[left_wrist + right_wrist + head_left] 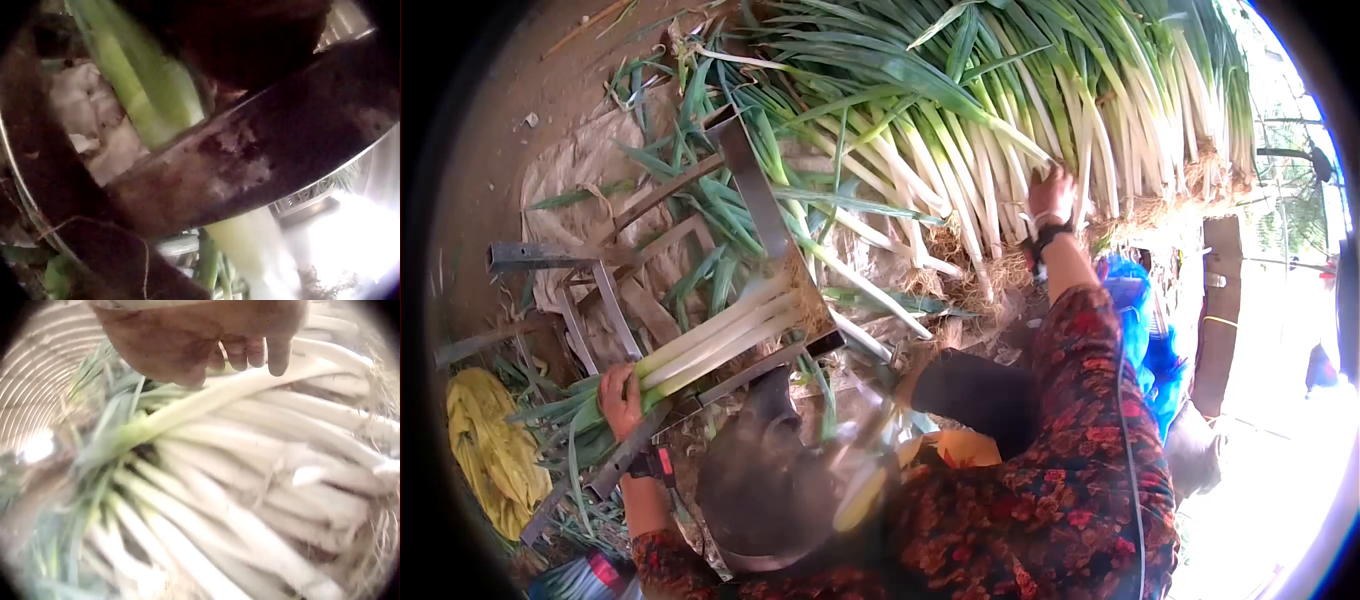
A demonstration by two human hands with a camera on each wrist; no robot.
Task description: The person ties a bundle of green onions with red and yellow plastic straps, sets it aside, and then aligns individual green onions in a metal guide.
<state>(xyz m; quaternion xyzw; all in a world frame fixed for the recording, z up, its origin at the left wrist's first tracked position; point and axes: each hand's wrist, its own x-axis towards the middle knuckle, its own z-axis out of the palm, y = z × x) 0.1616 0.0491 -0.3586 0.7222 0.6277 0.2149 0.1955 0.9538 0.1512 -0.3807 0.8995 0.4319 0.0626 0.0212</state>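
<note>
On the left, my left hand (620, 400) grips a small bundle of long green onions (718, 338) at the green end, their white shanks lying across a metal frame (760, 200). A dark metal bar (250, 156) crosses in front of green onion stalks (244, 240) in the left wrist view. My right hand (1052, 197) is at the near edge of a big pile of green onions (990, 140), its fingers curled at the lower end of one stalk that slants over the others. The right wrist view shows the fingers (278, 356) bent down over that pale stalk (212, 397).
A yellow cloth or sack (495, 450) lies at the far left. Blue plastic (1135, 310) is beside my right arm. Loose leaves and stalks litter the sacking (580, 160) behind the frame. A rounded dark object (765, 490) stands close to my body.
</note>
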